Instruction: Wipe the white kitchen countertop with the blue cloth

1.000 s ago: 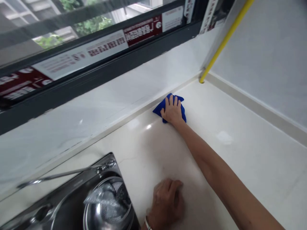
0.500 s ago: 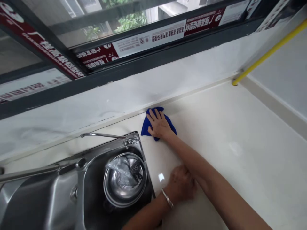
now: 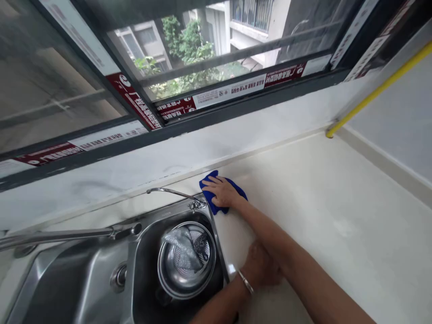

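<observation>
My right hand (image 3: pixel 222 192) lies flat with fingers stretched out on a blue cloth (image 3: pixel 208 201), pressing it onto the cream countertop (image 3: pixel 320 211) by the back corner of the steel sink (image 3: pixel 84 274). My left hand (image 3: pixel 261 265), with a bracelet on its wrist, rests on the counter beside the sink's right edge; my right forearm crosses over it and hides its fingers.
A metal strainer bowl (image 3: pixel 187 261) with crumpled plastic sits in the sink. Two thin taps (image 3: pixel 175 194) reach over the sink's rim. A white sill and dark window frame (image 3: pixel 236 112) run along the back. A yellow pipe (image 3: pixel 378 90) meets the counter's far right corner.
My right hand has slid the blue cloth leftward along the back edge, from near the yellow pipe to the sink corner. My left hand has stayed by the sink.
</observation>
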A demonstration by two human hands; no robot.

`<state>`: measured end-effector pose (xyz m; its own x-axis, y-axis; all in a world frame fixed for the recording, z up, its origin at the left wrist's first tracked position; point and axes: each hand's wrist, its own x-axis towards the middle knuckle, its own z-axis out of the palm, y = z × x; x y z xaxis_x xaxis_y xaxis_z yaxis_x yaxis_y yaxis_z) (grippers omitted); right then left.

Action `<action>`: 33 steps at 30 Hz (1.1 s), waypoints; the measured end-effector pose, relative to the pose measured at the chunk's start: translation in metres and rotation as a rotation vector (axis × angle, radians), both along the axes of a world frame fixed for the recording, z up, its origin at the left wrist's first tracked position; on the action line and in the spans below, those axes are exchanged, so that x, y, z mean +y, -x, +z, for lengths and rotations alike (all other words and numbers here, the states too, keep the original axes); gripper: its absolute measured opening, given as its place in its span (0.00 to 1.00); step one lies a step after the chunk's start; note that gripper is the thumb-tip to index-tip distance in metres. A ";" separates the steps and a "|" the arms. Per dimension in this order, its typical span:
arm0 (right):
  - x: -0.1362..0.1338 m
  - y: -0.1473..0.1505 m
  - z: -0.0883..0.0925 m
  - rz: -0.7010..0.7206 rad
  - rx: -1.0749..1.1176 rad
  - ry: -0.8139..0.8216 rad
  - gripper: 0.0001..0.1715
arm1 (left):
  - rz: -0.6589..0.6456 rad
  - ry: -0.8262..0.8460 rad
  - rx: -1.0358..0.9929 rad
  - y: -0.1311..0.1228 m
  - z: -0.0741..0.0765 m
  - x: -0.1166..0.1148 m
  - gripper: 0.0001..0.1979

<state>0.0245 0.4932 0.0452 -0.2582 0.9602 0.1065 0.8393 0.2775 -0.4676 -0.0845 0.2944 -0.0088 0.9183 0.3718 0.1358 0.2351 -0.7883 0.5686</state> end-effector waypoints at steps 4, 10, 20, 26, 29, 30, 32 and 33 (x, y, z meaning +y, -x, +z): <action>-0.029 -0.001 0.001 0.010 0.029 0.012 0.36 | -0.039 0.031 -0.080 0.002 0.011 0.008 0.14; -0.096 -0.006 -0.001 0.007 0.045 0.020 0.38 | -0.127 0.158 -0.202 0.043 0.044 0.010 0.10; -0.236 0.015 -0.017 -0.091 -0.064 -0.016 0.36 | 0.243 -0.126 -0.329 0.059 0.024 0.011 0.24; -0.308 0.044 -0.024 -0.197 -0.113 -0.103 0.34 | 0.122 -0.160 -0.272 0.082 0.007 -0.048 0.28; -0.338 0.056 -0.025 -0.278 -0.092 -0.112 0.32 | 0.055 -0.139 -0.234 0.089 0.011 -0.070 0.29; -0.348 0.059 -0.026 -0.317 -0.079 -0.110 0.31 | 0.024 -0.135 -0.224 0.089 0.012 -0.076 0.29; -0.369 0.063 -0.027 -0.405 -0.050 -0.118 0.29 | -0.064 -0.131 -0.202 0.086 0.013 -0.086 0.29; -0.379 0.065 -0.028 -0.449 -0.037 -0.129 0.29 | -0.114 -0.132 -0.193 0.083 0.013 -0.091 0.29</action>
<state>-0.0406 0.1139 0.0169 0.1745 0.9573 0.2306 0.9049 -0.0636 -0.4208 -0.1677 0.2031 0.0045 0.9057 0.2351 0.3529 0.0380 -0.8739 0.4845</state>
